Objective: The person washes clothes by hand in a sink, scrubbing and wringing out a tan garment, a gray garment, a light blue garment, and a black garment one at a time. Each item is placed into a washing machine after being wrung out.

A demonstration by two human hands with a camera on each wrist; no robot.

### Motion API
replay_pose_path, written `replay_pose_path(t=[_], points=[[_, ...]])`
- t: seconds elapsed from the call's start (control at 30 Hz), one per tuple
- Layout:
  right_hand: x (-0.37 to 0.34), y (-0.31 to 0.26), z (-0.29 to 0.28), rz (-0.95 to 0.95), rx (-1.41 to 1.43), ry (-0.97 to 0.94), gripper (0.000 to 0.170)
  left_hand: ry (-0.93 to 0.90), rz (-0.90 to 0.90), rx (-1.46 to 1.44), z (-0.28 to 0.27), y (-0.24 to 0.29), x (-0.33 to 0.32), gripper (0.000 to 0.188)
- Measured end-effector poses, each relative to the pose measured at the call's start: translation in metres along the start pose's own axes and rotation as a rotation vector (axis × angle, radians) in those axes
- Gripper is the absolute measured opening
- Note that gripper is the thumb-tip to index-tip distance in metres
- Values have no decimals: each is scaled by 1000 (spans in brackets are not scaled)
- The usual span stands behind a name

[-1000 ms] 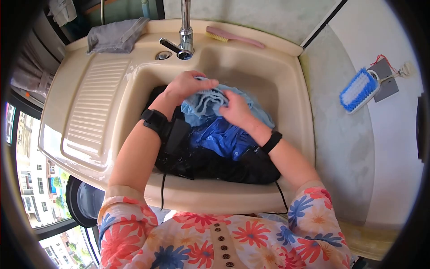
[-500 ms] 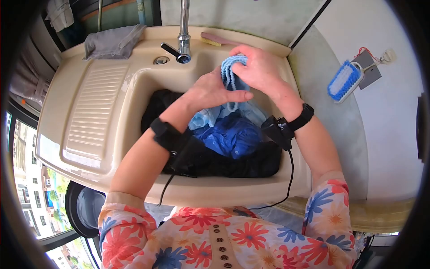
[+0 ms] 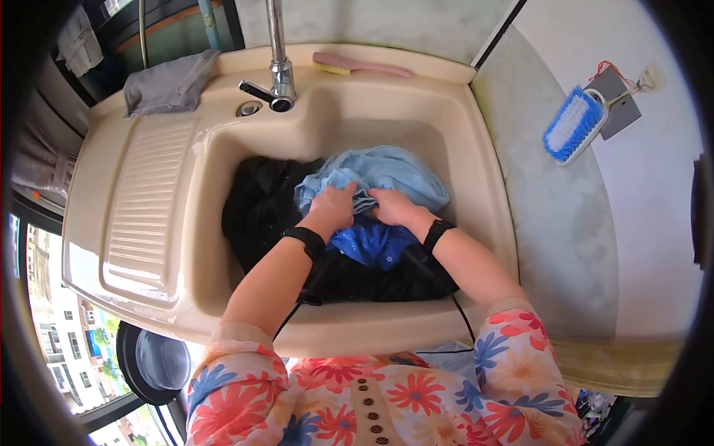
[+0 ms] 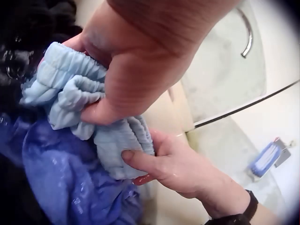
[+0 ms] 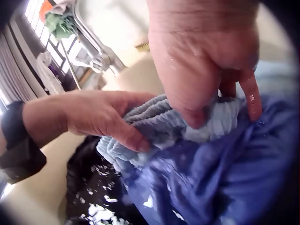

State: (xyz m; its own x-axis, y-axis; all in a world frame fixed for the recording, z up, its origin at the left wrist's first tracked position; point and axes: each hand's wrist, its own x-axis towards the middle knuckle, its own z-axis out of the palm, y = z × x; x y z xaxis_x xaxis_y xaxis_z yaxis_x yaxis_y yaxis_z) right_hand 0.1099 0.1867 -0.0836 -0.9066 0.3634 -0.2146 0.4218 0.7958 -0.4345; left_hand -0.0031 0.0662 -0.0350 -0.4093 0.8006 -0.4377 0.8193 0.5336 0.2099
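Note:
A wet light blue garment point(image 3: 394, 167) with a gathered elastic waistband lies bunched in the sink. My left hand point(image 3: 333, 208) grips folds of that waistband point(image 4: 70, 70), thumb on the near side. Close by on the right, my right hand point(image 3: 396, 207) pinches another stretch of the band point(image 5: 220, 119) between thumb and fingers. Under the hands is a soaked dark blue cloth point(image 3: 372, 244), shiny with water in both wrist views. Black wet clothing point(image 3: 260, 197) spreads beneath and to the left.
The beige sink point(image 3: 487, 186) has a ribbed washboard point(image 3: 152, 197) at its left. At the back stand a faucet point(image 3: 281, 82), a pink scrub brush point(image 3: 364, 65) and a folded grey cloth point(image 3: 169, 83). A blue-and-white brush point(image 3: 574, 125) hangs on the right wall.
Half a second ago both hands held the bunched band raised at the back right. Now they are lower and nearer to me, side by side, with the light blue garment spread behind them.

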Motion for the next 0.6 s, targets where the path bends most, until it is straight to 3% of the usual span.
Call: replay_pose_path(t=[0.1,0.2,0.23,0.27,0.33,0.4,0.47,0.53,0.6], points=[[11,2,-15,8,124,-58,42,93,65,-150,12,-9,18,68],[2,-10,-66,-108,713,-99,61,341,208,-397,-25,-26,19,45],[-2,-15,-82,-170,976,-125,70,326,235,-615,-45,-33,18,41],[-9,-18,-100,-178,982,-123,70,308,259,-833,-65,-38,14,37],[-21,-17,-132,-220,809,0,91,421,269,-1074,-119,-33,-17,37],[-22,2,-131,-208,659,2,98,388,361,-1327,-173,-30,-48,30],[-17,14,-128,-199,504,4,104,413,561,-1231,-226,-32,-79,25],[-13,15,-122,-176,453,18,112,451,540,-1337,-275,-26,-105,22],[-5,11,-119,-228,451,23,114,200,673,-1412,-329,-45,-119,22]])
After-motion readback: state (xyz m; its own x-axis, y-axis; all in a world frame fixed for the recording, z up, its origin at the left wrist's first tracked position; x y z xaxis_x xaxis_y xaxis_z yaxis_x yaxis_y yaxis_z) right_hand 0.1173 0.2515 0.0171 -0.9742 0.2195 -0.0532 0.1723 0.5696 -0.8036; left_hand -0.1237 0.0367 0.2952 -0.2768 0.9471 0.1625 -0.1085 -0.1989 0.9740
